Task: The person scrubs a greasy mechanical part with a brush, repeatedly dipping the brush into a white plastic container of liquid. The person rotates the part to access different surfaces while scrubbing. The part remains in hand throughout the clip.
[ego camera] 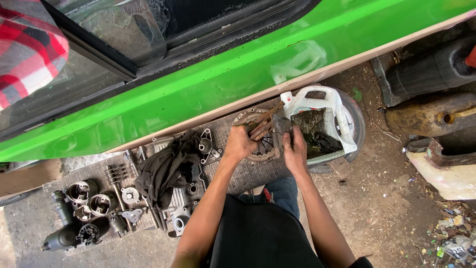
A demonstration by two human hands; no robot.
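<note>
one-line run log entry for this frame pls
left hand: grips rusty plates | right hand: holds small dark part | under: round metal disc | beside: cut white jug, dark rag

The left hand point(239, 144) is gripping a bundle of rusty rods point(263, 124) over a round clutch plate point(258, 144), while the right hand point(295, 149) is closing on a small dark part point(282, 124) (its shape is unclear). A cut white jug point(342, 124) of black oil is sitting just beside, and a dark rag point(168, 168) is lying among engine parts point(91, 203) on the metal sheet point(243, 176) beneath the green car point(238, 74).

Bright green vehicle panel point(208, 84), red-and-white checked cloth point(27, 49), black rag point(168, 166), white cut-open jug point(342, 116).
</note>
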